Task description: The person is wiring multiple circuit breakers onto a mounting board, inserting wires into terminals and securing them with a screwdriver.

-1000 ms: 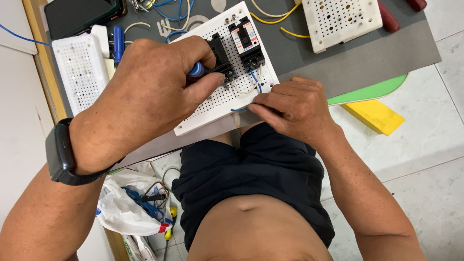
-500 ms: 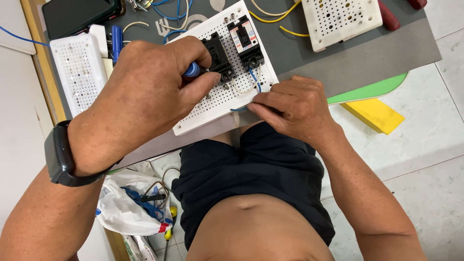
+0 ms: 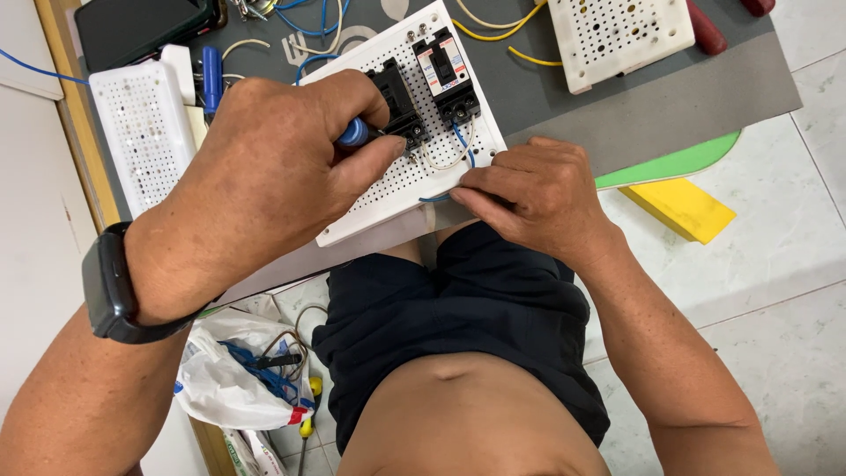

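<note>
A blue-handled screwdriver (image 3: 355, 132) is gripped in the closed fingers of the left hand (image 3: 264, 176), its tip hidden at a black breaker (image 3: 398, 104) on the white perforated board (image 3: 414, 176). The board's near edge is pinched by the right hand (image 3: 538, 198). A second breaker (image 3: 449, 75) carries red and white labels. A yellow block (image 3: 683, 209) lies on the floor beside the counter (image 3: 670, 97).

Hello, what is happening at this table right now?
A person works on a white perforated board with two black breakers. The left hand holds a blue-handled screwdriver against the left breaker. The right hand presses the board's near edge, beside a blue wire.
</note>
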